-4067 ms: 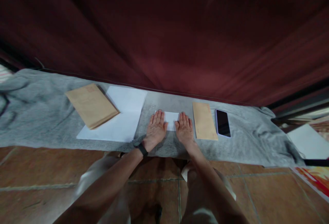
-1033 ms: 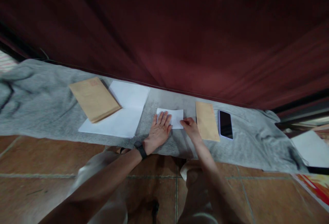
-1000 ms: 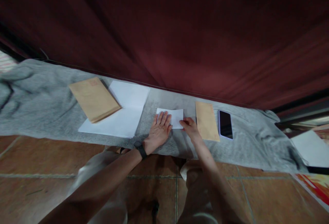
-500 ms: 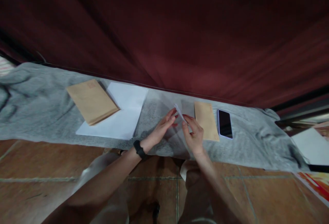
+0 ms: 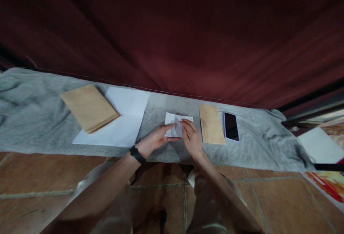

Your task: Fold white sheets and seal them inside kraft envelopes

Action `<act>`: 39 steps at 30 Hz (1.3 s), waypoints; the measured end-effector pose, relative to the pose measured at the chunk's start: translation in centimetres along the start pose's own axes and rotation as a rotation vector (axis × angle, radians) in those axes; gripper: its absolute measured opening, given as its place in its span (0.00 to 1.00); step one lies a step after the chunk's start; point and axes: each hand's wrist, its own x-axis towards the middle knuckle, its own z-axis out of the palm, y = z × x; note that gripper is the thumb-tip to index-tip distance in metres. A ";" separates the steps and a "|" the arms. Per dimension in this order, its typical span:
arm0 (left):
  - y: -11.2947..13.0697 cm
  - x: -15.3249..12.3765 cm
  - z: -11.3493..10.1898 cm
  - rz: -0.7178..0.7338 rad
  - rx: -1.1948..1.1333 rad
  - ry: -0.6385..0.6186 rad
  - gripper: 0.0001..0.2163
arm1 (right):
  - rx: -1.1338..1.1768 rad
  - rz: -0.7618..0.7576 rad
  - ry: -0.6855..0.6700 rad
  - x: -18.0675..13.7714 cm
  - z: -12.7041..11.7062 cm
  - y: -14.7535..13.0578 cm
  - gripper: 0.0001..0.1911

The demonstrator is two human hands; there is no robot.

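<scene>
A small folded white paper [image 5: 176,121] is between my two hands, a little above the grey cloth. My left hand [image 5: 158,136] grips its left side, thumb on top and fingers along the lower edge. On the paper's right part lie the fingers of my right hand [image 5: 191,137]; where its thumb is I cannot make out fully. Just right of that hand a single brown envelope [image 5: 212,124] lies flat. Farther left, a stack of brown envelopes [image 5: 88,106] rests on large white sheets [image 5: 129,119].
A phone [image 5: 231,126] with a pale purple case lies right of the single envelope. Grey cloth [image 5: 258,133] covers the narrow surface, and a dark red curtain [image 5: 172,40] hangs behind it. Tiled floor [image 5: 282,201] shows below. A white sheet [image 5: 321,145] is at the far right.
The paper, seen nearly edge-on before, now faces up flat. My left hand has closed on its left side, and my right hand has moved slightly left and over it.
</scene>
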 end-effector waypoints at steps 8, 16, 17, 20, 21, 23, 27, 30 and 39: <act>-0.8 -0.4 -1.0 0.083 0.447 0.088 0.15 | -0.130 0.064 -0.121 -0.7 2.9 1.1 0.23; 0.3 -0.7 -1.8 0.218 1.163 0.367 0.17 | -0.491 -0.001 -0.270 -1.4 4.2 1.0 0.27; 0.5 -0.8 -1.7 0.238 1.315 0.412 0.19 | -0.512 -0.001 -0.268 -1.4 4.2 0.9 0.27; 0.8 -1.2 -1.4 0.232 1.579 0.468 0.22 | -0.554 -0.004 -0.253 -1.5 4.3 0.9 0.27; 0.8 -1.3 -1.3 0.220 1.610 0.468 0.22 | -0.564 -0.003 -0.246 -1.5 4.3 1.0 0.27; 0.8 -1.4 -1.1 0.215 1.631 0.461 0.23 | -0.580 0.004 -0.232 -1.6 4.3 1.1 0.27; 1.0 -1.4 -1.0 0.222 1.650 0.459 0.24 | -0.599 0.022 -0.214 -1.8 4.0 1.5 0.27; 1.1 -1.3 -1.0 0.221 1.670 0.459 0.22 | -0.613 0.031 -0.192 -2.0 3.8 1.7 0.28; 0.9 -1.0 -1.6 0.248 1.759 0.479 0.22 | -0.634 0.041 -0.153 -2.6 3.6 1.9 0.30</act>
